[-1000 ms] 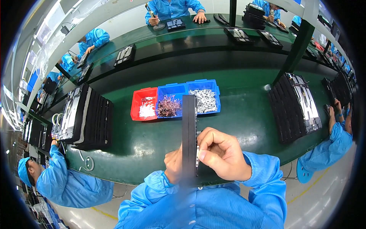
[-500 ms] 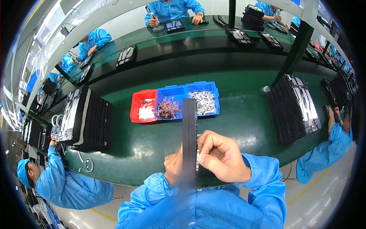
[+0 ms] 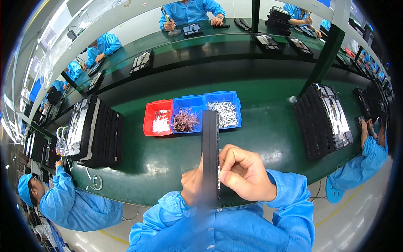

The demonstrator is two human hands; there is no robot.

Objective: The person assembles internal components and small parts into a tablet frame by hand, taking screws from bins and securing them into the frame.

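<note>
Right hand (image 3: 245,174): thumb and bent forefinger pressed together, pinching a pale strip (image 3: 218,181) that lies at the fingertips, along the right face of a black case (image 3: 209,155). Remaining fingers curled in toward the palm.

Left hand (image 3: 192,185): against the opposite side of the case, level with the right hand. Fingertips hidden behind the case; cannot tell how they close.

Case position: upright on its narrow edge, directly between the two hands, just left of the right fingertips and touching the left hand. Its far end extends beyond both hands; its near end, toward the wearer, is blurred.

Surroundings, by hand. Beyond the left hand, a red bin (image 3: 158,104) with white slivers (image 3: 160,124); adjoining it to the right, a blue bin holding reddish-brown wire pieces (image 3: 185,121). Beyond the right hand and slightly to its left, a second blue bin with silvery-white small parts (image 3: 224,113), partly covered by the case's far end. All on the green table (image 3: 260,140).

Well to the right of the right hand: a stack of black cases (image 3: 310,130). Well to the left of the left hand: a similar stack (image 3: 107,134), with a white cable (image 3: 97,182) nearer, between stack and hand.
</note>
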